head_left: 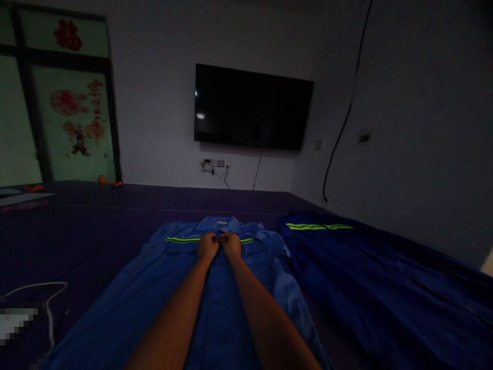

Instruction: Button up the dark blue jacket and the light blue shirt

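A blue work shirt (215, 303) lies spread out in front of me, its collar (219, 223) pointing away. Across its chest runs a yellow-green reflective strip (183, 240). My left hand (208, 246) and my right hand (231, 245) meet at the front placket just below the collar. Both have their fingers pinched on the shirt's front edge, close together. Whether a button sits between the fingertips is too small and dark to tell.
A second, darker blue garment (370, 277) with a yellow-green strip lies to the right. On the left are a white cable (52, 308) and a blurred pale object (17, 324). A television (252, 108) hangs on the far wall, and a black cable (341, 133) dangles at the right.
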Available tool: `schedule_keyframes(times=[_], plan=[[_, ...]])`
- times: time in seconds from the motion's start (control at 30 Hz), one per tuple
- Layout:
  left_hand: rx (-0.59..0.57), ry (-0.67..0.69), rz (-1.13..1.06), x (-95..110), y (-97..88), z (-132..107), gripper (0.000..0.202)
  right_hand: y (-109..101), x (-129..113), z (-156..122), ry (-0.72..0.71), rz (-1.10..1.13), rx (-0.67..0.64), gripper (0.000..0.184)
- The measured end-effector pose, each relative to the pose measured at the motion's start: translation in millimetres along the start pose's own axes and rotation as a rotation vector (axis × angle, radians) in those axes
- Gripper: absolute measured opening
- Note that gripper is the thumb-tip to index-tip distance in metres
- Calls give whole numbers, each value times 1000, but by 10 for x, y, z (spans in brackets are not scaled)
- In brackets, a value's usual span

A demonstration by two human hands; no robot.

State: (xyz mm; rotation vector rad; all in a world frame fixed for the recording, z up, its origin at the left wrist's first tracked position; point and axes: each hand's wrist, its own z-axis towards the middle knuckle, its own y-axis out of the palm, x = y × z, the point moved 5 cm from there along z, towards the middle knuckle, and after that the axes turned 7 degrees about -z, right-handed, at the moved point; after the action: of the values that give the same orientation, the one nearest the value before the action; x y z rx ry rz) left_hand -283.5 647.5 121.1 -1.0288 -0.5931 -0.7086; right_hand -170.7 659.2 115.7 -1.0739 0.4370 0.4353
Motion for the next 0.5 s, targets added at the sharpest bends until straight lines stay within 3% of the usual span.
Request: schedule_keyframes(times=[0.5], plan=[[-29,-2,-17,-42,34,37,18,-39,-30,-26,2,-48,1,18]])
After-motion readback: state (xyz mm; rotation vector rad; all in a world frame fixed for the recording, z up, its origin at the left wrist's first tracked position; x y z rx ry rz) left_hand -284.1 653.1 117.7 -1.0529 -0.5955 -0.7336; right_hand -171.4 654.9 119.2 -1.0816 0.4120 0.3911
